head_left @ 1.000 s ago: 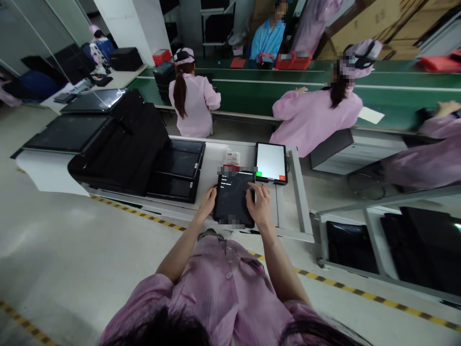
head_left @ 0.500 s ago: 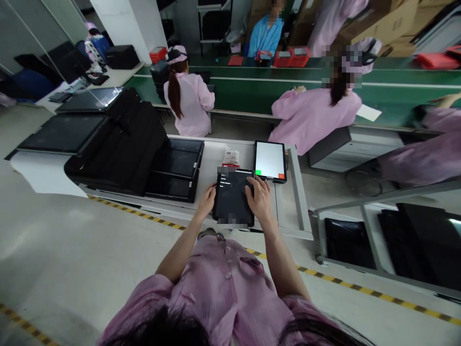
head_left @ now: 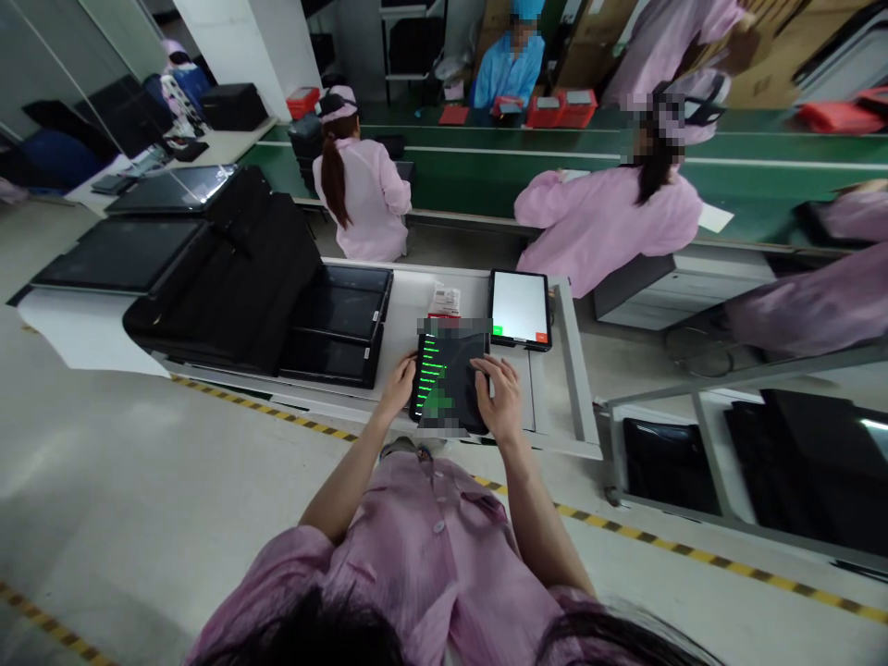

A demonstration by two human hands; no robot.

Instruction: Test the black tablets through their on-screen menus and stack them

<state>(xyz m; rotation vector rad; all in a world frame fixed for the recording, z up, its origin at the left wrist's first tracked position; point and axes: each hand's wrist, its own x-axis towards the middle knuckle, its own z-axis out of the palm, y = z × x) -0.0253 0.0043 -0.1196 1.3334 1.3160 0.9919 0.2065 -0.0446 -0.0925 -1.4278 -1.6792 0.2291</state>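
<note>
A black tablet (head_left: 454, 388) lies in front of me at the front of the white bench, its dark screen showing rows of green text down the left side. My left hand (head_left: 398, 384) grips the tablet's left edge. Over its right edge is my right hand (head_left: 500, 393), fingers bent and apart above the screen; whether a fingertip touches the glass I cannot tell. A second tablet (head_left: 520, 307) with a lit white screen and green and red corner buttons lies just beyond, to the right. Behind the first tablet sits a small white-and-red packet (head_left: 445, 301).
Black tablets (head_left: 347, 301) lie left on the bench (head_left: 409, 287), beside a big stack of black panels (head_left: 228, 268). A metal cart (head_left: 708, 453) with dark panels stands at right. Co-workers in pink (head_left: 364, 194) and blue (head_left: 510, 69) work along a green conveyor (head_left: 458, 176).
The tablet's screen has switched from a short white-text menu to several lines of green text. My right hand has shifted slightly down, its fingers more bent. My left hand stays put.
</note>
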